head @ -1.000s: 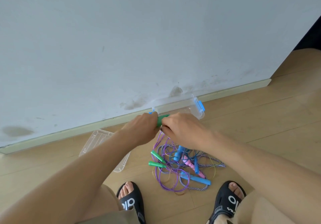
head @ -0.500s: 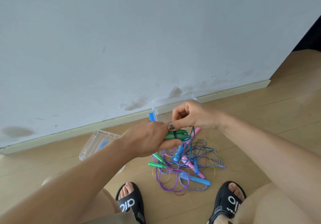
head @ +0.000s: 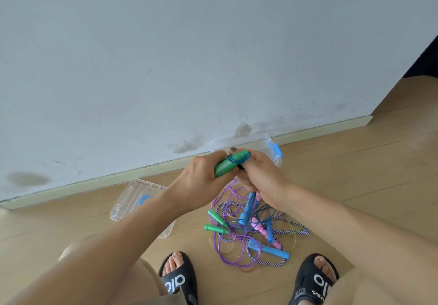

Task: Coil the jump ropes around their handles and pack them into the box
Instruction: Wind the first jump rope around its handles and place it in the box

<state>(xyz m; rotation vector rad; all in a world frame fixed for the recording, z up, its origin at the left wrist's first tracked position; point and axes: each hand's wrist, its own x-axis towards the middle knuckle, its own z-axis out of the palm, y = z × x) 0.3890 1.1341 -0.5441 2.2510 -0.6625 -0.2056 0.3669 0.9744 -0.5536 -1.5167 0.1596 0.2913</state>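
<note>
The left hand is curled tight around a pair of green plastic jump rope handles. The handles lie side by side and point up and to the right. A thin dark blue rope is looped around them near the top. The right hand is just beside the left hand, and the two hands touch. Its fingers are bent and it pinches the blue rope by the tips of the handles. Both hands are up in the air, above the wooden floor.

Down on the floor, under the hands, lies a messy pile of jump ropes. In the pile are two small green handles, some light blue handles, a pink handle, shiny purple rope and a twisted blue and white rope. They are all tangled up together.

A clear plastic box with a blue clip sits on the floor by the grey wall, behind the hands. You can only see part of it, so you cannot tell what is inside. A clear plastic lid lies flat on the floor to the left, partly under the left arm.

At the bottom, two feet in black slide sandals stand on the floor, one on each side of the pile.
</note>
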